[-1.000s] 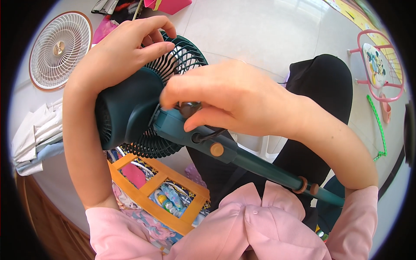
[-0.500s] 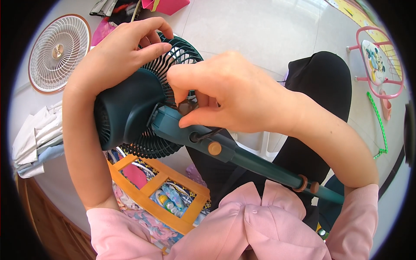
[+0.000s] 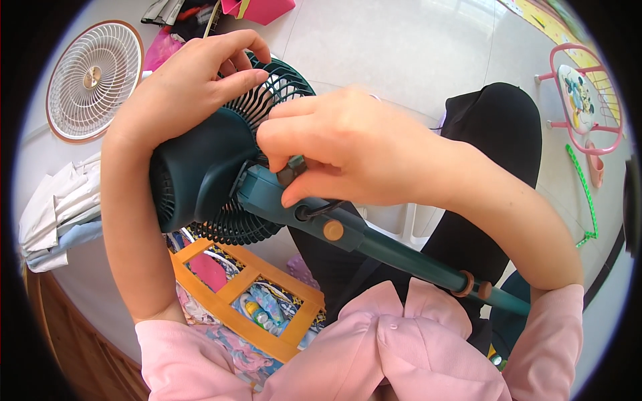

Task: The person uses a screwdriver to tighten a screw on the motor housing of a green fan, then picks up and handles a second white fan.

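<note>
A dark green electric fan lies tilted across my lap, its round grille (image 3: 244, 224) facing away from me and its motor housing (image 3: 200, 170) turned toward me. My left hand (image 3: 224, 70) curls at the grille's upper rim, thumb and bent fingers around its edge; that forearm runs along the housing. At the neck joint (image 3: 264, 187), my right hand (image 3: 348, 144) pinches a small dark brown knob (image 3: 291, 171) between thumb and fingers. Part of the knob is covered by the fingers. A black cord enters the neck beside a tan round button (image 3: 333, 230). The green pole (image 3: 408, 257) slants down to the right.
A white round fan grille (image 3: 93, 80) stands at the far left, above folded clothes (image 3: 63, 207). An orange-yellow wooden frame (image 3: 234, 284) lies below the fan. To the right are a pink child's chair (image 3: 578, 97) and a green strip (image 3: 583, 187) on the floor.
My right fingers have shifted around the knob, which now shows in a turned position. The fan head and left hand have moved very slightly to the right.
</note>
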Available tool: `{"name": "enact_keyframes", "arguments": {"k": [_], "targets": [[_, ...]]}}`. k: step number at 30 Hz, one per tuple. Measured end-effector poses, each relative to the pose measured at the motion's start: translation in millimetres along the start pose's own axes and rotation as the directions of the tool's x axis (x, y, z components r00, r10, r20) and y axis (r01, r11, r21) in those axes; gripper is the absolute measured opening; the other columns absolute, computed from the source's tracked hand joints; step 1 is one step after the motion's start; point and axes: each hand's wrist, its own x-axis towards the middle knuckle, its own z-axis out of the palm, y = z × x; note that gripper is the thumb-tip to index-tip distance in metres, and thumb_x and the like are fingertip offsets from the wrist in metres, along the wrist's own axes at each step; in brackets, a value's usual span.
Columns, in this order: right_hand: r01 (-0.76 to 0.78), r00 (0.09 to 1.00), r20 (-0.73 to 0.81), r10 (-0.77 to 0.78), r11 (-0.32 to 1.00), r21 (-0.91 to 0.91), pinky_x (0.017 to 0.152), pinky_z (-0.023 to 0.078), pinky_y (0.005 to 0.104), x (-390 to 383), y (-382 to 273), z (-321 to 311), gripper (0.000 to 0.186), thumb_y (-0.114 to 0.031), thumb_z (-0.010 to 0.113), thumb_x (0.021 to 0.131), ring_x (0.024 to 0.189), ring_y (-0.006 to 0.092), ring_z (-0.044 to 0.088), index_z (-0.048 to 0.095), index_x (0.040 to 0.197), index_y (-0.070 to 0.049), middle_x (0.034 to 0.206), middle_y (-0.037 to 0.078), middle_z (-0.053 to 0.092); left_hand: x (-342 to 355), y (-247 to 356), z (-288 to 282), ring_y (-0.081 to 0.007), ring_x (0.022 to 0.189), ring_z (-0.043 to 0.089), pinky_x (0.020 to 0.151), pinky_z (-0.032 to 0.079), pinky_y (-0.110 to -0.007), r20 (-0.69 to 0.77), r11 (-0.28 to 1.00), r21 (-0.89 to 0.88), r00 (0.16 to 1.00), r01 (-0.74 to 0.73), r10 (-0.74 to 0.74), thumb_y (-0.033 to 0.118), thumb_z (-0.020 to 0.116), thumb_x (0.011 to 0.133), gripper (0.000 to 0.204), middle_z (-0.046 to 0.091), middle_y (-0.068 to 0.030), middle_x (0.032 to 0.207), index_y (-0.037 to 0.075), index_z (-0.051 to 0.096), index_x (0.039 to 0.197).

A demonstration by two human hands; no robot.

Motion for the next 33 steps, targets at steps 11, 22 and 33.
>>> {"name": "enact_keyframes", "arguments": {"k": [11,22,33], "targets": [[-0.027,0.994,0.113,0.009,0.986,0.162,0.075,0.050,0.0395,-3,-1,-6,0.017,-0.012,0.065,0.084,0.084,0.0325,0.063,0.067,0.099,-0.005,0.087,0.013,0.067,-1,1,-1,-0.0129,0.075,0.057,0.072,0.046,-0.026,-0.011,1.000,-0.014,1.000,-0.017,0.017,0.013,0.059,0.091,0.022,0.062,-0.0059,0.084,0.004,0.057,0.111],[-0.054,0.998,0.032,0.055,0.998,-0.030,0.069,0.049,0.0401,2,-5,4,0.021,-0.014,0.073,0.075,0.077,0.0319,0.061,0.056,0.085,-0.004,0.080,0.010,0.061,2,1,1,-0.0138,0.076,0.058,0.072,0.047,-0.026,-0.003,1.000,0.002,1.000,-0.005,0.005,0.013,0.058,0.092,0.021,0.062,-0.0063,0.084,0.003,0.057,0.111],[-0.002,0.994,0.109,-0.005,0.998,0.066,0.078,0.051,0.0387,-1,-3,-4,0.021,-0.009,0.065,0.081,0.087,0.0310,0.066,0.068,0.101,-0.003,0.089,0.015,0.068,-2,0,-1,-0.0139,0.078,0.058,0.074,0.047,-0.027,-0.002,0.999,-0.030,1.000,0.012,-0.012,0.012,0.059,0.092,0.021,0.062,-0.0061,0.085,0.004,0.057,0.111]]}}
